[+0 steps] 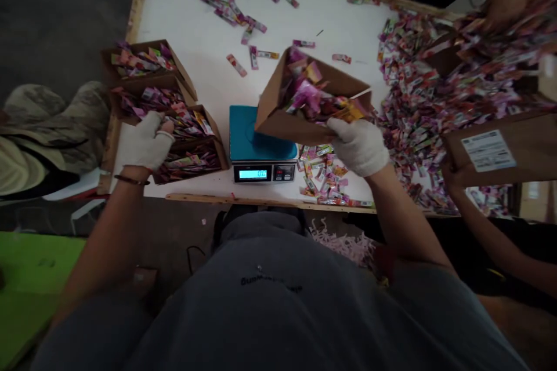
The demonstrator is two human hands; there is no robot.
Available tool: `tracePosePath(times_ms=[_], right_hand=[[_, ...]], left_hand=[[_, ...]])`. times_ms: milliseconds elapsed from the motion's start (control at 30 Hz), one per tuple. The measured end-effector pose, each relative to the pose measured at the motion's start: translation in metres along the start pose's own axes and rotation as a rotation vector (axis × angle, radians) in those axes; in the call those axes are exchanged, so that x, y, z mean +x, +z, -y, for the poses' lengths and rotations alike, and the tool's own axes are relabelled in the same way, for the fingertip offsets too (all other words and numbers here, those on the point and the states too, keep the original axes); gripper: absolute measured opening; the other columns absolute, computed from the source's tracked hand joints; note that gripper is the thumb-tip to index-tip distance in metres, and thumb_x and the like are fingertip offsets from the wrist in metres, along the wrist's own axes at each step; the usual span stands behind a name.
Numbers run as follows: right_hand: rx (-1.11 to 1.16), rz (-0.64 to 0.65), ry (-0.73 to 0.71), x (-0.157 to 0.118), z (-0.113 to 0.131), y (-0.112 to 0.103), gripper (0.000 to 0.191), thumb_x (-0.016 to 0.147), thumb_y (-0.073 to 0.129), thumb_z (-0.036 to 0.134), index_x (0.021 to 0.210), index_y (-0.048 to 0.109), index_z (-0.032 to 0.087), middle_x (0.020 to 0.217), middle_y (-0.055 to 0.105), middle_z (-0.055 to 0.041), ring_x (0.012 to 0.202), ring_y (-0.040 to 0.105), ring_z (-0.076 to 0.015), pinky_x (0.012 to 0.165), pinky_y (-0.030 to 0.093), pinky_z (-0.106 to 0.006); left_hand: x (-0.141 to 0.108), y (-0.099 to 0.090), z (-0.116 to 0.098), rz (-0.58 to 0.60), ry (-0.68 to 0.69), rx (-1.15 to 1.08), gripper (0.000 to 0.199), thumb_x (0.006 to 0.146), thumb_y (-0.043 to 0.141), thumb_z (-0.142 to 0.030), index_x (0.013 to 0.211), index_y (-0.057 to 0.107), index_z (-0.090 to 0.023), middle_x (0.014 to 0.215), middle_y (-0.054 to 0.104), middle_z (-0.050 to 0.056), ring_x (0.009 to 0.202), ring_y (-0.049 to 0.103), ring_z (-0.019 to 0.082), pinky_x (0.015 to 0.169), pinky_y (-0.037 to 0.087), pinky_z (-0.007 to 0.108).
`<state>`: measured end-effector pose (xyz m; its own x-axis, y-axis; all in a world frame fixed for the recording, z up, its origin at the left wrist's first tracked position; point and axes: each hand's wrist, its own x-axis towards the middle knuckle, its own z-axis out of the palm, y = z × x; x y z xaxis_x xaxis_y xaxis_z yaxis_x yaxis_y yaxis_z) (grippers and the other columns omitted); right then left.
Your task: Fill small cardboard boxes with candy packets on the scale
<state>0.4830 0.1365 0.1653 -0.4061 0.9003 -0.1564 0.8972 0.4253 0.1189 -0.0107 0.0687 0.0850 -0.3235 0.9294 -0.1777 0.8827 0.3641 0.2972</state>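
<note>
My right hand, in a white glove, grips the near right edge of an open cardboard box full of small colourful packets. The box is tilted and overlaps the right part of a blue-topped scale; whether it touches the scale is hard to tell. The scale's lit display reads 0.0. My left hand, gloved too, is closed at the left side of a filled box, its thumb and fingers by the packets. Two more filled boxes stand behind that one.
A large heap of packets covers the table's right side. There a person's hand holds a labelled cardboard box, and another arm reaches in at the top right. Loose packets lie on the white table. Someone in camouflage trousers is at the left.
</note>
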Motion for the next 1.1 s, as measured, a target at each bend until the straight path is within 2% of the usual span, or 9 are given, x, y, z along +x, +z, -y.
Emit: tracePosePath(times_ms=[200,333,467,567,700,767,833,967,1100], right_hand=[[-0.005,0.311,-0.275,0.039,0.081,0.000,0.051,0.115,0.050,0.012,0.153,0.081,0.025,0.114,0.092,-0.0154,0.108,0.084,-0.0278,0.091,0.055,-0.035],[0.007,0.364,-0.363,0.048,0.089,0.008,0.057,0.116,0.048,0.008,0.162,0.078,0.025,0.129,0.090,-0.0163,0.114,0.086,-0.0278,0.094,0.059,-0.035],[0.268,0.325,-0.451,0.033,0.057,-0.002,0.061,0.111,0.057,0.008,0.163,0.079,0.030,0.165,0.079,-0.0128,0.136,0.083,-0.0285,0.112,0.067,-0.039],[0.522,0.224,-0.443,0.019,0.027,-0.018,0.064,0.108,0.058,0.008,0.165,0.079,0.028,0.178,0.071,-0.0105,0.160,0.071,-0.0287,0.134,0.061,-0.047],[0.640,0.113,-0.199,0.008,0.009,-0.032,0.068,0.104,0.065,0.014,0.171,0.073,0.025,0.155,0.084,-0.0117,0.132,0.084,-0.0286,0.121,0.069,-0.048],[0.624,0.078,-0.093,0.008,0.013,-0.035,0.067,0.103,0.072,0.020,0.170,0.072,0.028,0.145,0.086,-0.0101,0.120,0.085,-0.0291,0.110,0.072,-0.046],[0.585,0.044,-0.062,0.011,0.023,-0.033,0.067,0.103,0.078,0.026,0.170,0.070,0.029,0.146,0.084,-0.0108,0.124,0.084,-0.0317,0.109,0.071,-0.045],[0.494,0.052,-0.133,0.027,0.048,-0.020,0.069,0.105,0.084,0.035,0.171,0.067,0.022,0.155,0.080,-0.0168,0.144,0.076,-0.0385,0.122,0.065,-0.050],[0.391,0.130,-0.150,0.045,0.068,0.004,0.063,0.110,0.080,0.040,0.169,0.067,0.024,0.156,0.078,-0.0170,0.145,0.075,-0.0390,0.120,0.064,-0.049]], left_hand=[[-0.002,0.045,-0.048,-0.092,0.202,-0.515,0.087,0.111,0.045,-0.076,0.150,0.078,-0.006,0.153,0.082,0.023,0.147,0.076,0.038,0.140,0.054,0.053],[-0.009,0.058,-0.062,-0.027,0.214,-0.544,0.079,0.110,0.054,-0.074,0.157,0.079,-0.015,0.157,0.082,0.019,0.154,0.075,0.038,0.141,0.053,0.056],[-0.024,0.056,-0.051,0.022,0.193,-0.485,0.072,0.114,0.050,-0.065,0.160,0.078,-0.018,0.158,0.081,0.020,0.154,0.075,0.039,0.139,0.055,0.056],[-0.041,0.062,-0.038,0.144,0.176,-0.217,0.075,0.105,0.067,-0.059,0.167,0.073,-0.018,0.169,0.073,0.025,0.159,0.068,0.047,0.137,0.053,0.064],[-0.060,0.082,-0.031,0.322,0.128,0.155,0.076,0.089,0.091,-0.046,0.160,0.079,-0.023,0.196,0.041,0.030,0.172,0.047,0.061,0.133,0.041,0.082],[-0.063,0.090,-0.026,0.334,0.126,0.196,0.056,0.094,0.084,-0.041,0.149,0.085,-0.028,0.199,0.040,0.024,0.176,0.041,0.059,0.133,0.036,0.085],[-0.061,0.092,-0.018,0.317,0.135,0.182,0.047,0.099,0.076,-0.034,0.144,0.087,-0.029,0.197,0.045,0.022,0.176,0.041,0.056,0.134,0.035,0.084],[-0.050,0.082,0.006,0.285,0.145,0.165,0.043,0.101,0.071,-0.027,0.141,0.086,-0.024,0.198,0.043,0.020,0.175,0.044,0.052,0.136,0.034,0.081],[-0.046,0.065,0.013,0.250,0.137,0.206,0.048,0.091,0.080,-0.028,0.138,0.085,-0.024,0.195,0.046,0.025,0.175,0.041,0.058,0.137,0.028,0.086]])
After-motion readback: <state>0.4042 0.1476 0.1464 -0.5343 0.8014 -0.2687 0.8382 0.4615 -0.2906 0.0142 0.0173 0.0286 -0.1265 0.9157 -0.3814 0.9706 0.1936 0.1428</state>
